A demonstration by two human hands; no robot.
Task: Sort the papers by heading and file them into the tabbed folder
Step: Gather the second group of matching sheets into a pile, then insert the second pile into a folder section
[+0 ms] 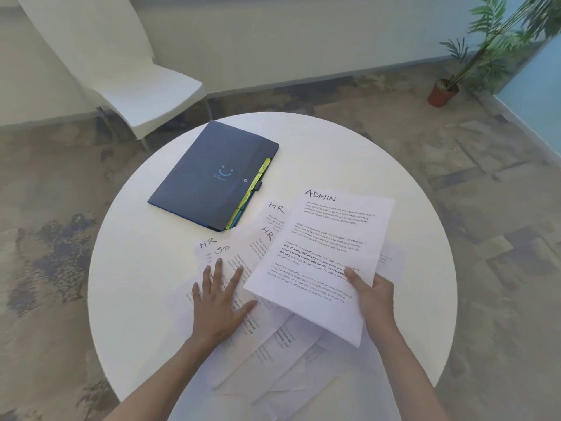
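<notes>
Our right hand (375,294) grips the "ADMIN" sheet (324,256); our left hand (217,302), fingers spread, presses "HR" papers (243,259); the folder (212,174) lies closed mid-table (409,183).

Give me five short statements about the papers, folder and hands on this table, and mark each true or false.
1. The right hand holds the ADMIN sheet. True.
2. The tabbed folder lies open. False: it is closed.
3. The left hand rests flat on the loose papers. True.
4. Every visible heading reads ADMIN. False: several sheets read HR.
5. The folder lies on the white chair. False: it lies on the round table.
</notes>
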